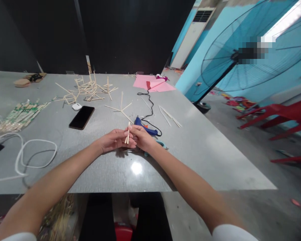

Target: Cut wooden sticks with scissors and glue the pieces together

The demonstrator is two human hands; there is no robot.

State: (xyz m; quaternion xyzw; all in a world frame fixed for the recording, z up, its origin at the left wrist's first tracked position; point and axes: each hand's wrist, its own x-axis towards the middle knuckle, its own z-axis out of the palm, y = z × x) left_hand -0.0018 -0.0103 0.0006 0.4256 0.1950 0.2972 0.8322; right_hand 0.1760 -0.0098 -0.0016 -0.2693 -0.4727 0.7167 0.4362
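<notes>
My left hand and my right hand meet just above the grey table, near its front. Together they pinch short wooden sticks that stand almost upright between the fingertips. Both hands have their fingers closed on the sticks. A blue glue gun with a black cord lies right behind my right hand. A glued stick shape lies flat a little farther back. Something teal peeks out from under my right wrist; I cannot tell what it is.
A black phone and small white case lie left of centre. Behind them is a pile of glued stick frames. Packed sticks and a white cord lie left. Pink paper is at the back; a large fan and red chairs stand right.
</notes>
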